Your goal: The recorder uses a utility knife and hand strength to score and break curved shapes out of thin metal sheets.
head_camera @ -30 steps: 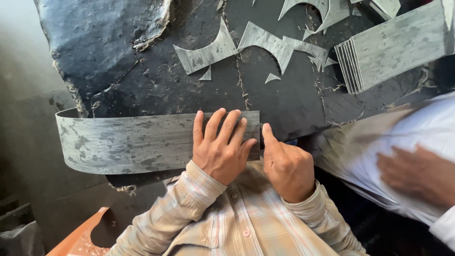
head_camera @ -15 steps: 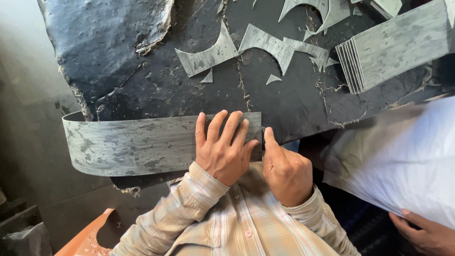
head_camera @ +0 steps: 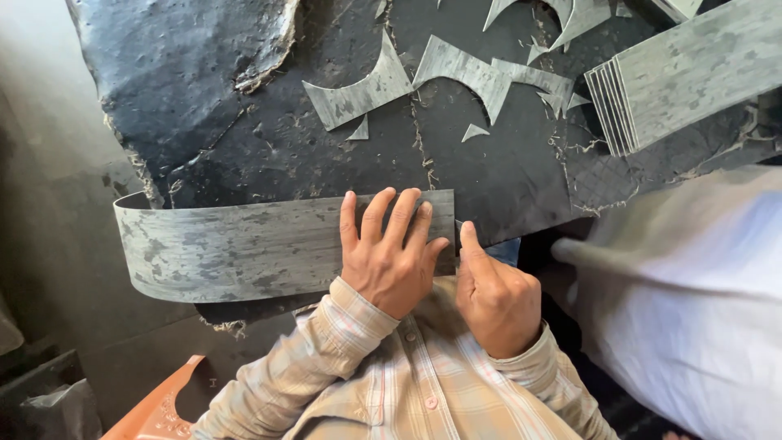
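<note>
while the left hand (head_camera: 391,257) lies flat, fingers (head_camera: 383,216) spread and pressing down on the right end of a long grey strip (head_camera: 236,248), the right hand (head_camera: 497,297) sits just beside that end, curled into a loose fist with the thumb pointing up at the strip's short edge; looks like it pinches something small there, maybe a blade, cannot tell. strip's long axis runs left to right across the dark tabletop (head_camera: 269,155), far left end curling up off the edge, well apart from both hands. left hand is on the strip, right hand only meets its right edge, so the strip lies to the left of the right-hand fingers. both wrists in plaid shirt sleeves (head_camera: 358,326). farther up the tabletop: curved grey offcuts (head_camera: 358,94), one arch-shaped, several pointed scraps near it, not touching the strip. top right, a stack of grey strips (head_camera: 692,77) lying tilted, edges showing at its left end. worn torn patch of the surface (head_camera: 204,57) top left. white cloth (head_camera: 692,310) at right, belongs to another person it seems. orange plastic thing (head_camera: 159,407) bottom left, partly cut off. no packages, labels or signs visible.
</note>
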